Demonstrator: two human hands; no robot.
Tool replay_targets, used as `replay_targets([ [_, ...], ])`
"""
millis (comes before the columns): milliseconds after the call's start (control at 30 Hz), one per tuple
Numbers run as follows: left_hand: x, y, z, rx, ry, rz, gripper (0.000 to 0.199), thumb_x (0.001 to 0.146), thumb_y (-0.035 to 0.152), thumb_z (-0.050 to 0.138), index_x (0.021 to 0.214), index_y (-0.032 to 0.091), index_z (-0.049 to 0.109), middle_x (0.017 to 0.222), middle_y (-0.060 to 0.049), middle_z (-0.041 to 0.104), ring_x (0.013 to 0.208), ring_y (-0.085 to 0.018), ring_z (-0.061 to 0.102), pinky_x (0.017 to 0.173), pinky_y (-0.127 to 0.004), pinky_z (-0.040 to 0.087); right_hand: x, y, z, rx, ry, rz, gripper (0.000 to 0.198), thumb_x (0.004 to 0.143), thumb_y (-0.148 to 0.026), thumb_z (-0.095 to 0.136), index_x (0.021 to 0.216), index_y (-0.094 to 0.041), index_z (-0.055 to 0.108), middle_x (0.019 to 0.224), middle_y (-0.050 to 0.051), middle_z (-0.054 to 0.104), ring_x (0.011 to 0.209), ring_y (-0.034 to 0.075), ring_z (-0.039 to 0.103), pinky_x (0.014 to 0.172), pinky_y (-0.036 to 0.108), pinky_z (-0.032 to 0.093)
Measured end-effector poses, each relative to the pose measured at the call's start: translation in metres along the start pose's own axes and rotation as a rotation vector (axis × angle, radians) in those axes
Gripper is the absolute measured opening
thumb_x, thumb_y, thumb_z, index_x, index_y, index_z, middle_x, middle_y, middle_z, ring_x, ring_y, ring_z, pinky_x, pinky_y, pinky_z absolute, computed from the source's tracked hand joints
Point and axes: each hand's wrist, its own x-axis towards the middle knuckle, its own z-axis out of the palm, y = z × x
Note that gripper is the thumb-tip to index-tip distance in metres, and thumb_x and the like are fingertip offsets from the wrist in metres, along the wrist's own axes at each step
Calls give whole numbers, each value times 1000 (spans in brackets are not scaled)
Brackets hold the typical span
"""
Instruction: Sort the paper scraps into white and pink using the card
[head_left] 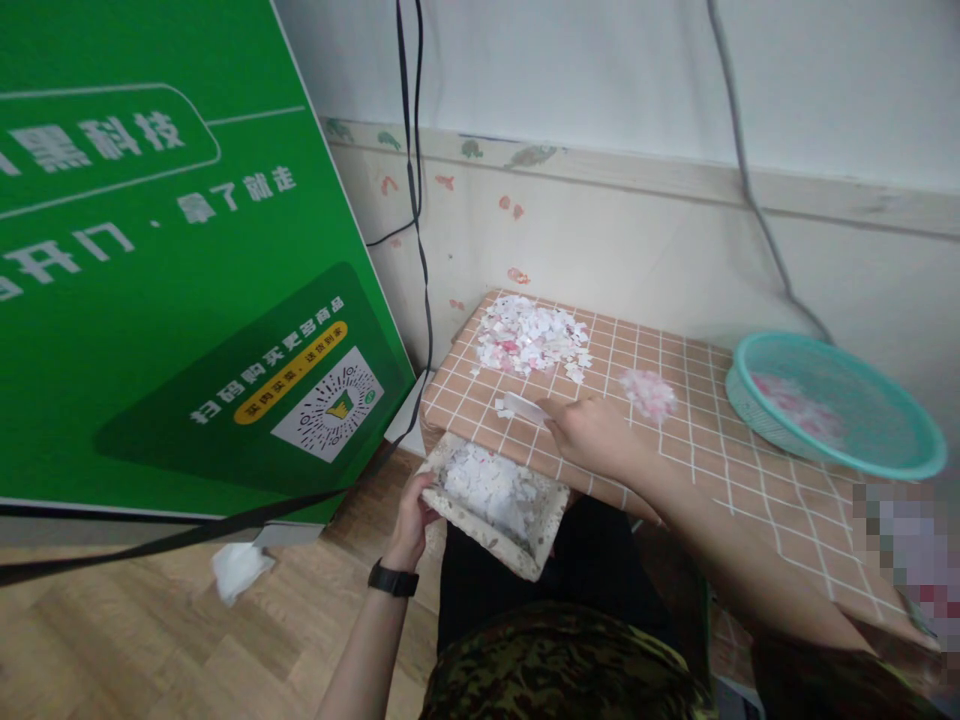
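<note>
My left hand (415,518), with a black band on the wrist, grips the left end of a shallow speckled tray (551,515). The tray sits just below the table's front edge, tilted, and white paper scraps (487,478) lie inside it. My right hand (592,432) is closed around a flat white strip (525,408), whose exact kind I cannot make out. The strip's far end touches a few small paper scraps (503,409) near the table edge. Beyond it, a large pile of white and pink paper scraps (529,335) lies on the table.
The table has a brown checked cloth (705,450). A small pink and white pile (649,394) lies right of my hand, near a turquoise basket (840,405) holding similar bits. A green cabinet (187,250) stands left, with dark straps (420,250) hanging beside it. A crumpled white bag (240,570) is on the floor.
</note>
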Motion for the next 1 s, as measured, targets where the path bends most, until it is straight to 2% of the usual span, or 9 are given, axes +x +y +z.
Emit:
replay_targets([
  [233, 0, 1, 0, 1, -6, 2, 36, 65, 45, 73, 86, 16, 70, 67, -2, 69, 65, -23, 65, 56, -32, 49, 6, 0, 0, -25, 13, 10, 43, 92, -16, 42, 131, -16, 58, 77, 11, 74, 65, 22, 67, 55, 30, 28],
  [467, 0, 1, 0, -9, -4, 3, 35, 64, 45, 75, 85, 17, 69, 69, -1, 69, 64, -23, 65, 58, -33, 50, 4, 0, -3, 0, 34, -10, 45, 94, -20, 40, 136, -19, 56, 76, 10, 74, 63, 22, 66, 54, 29, 27],
  [667, -2, 3, 1, -11, -2, 6, 33, 63, 43, 75, 84, 18, 69, 68, -1, 69, 63, -23, 65, 58, -33, 49, -2, -1, -2, 39, -4, -26, 37, 95, -21, 41, 127, -18, 60, 82, 11, 76, 66, 20, 66, 58, 29, 31],
  [833, -1, 2, 1, -18, 2, -2, 32, 64, 43, 74, 81, 17, 68, 66, 0, 67, 61, -21, 62, 56, -31, 48, -18, -8, 8, -5, 1, 85, 38, 96, -22, 38, 128, -15, 57, 75, 10, 74, 62, 22, 67, 56, 30, 32],
  [1000, 1, 1, 0, -16, 19, -1, 32, 62, 43, 74, 80, 18, 67, 64, 1, 65, 60, -20, 61, 56, -30, 47, -22, -24, 19, -23, -9, 26, 44, 91, -17, 44, 133, -13, 53, 81, 12, 75, 65, 21, 67, 54, 30, 30],
])
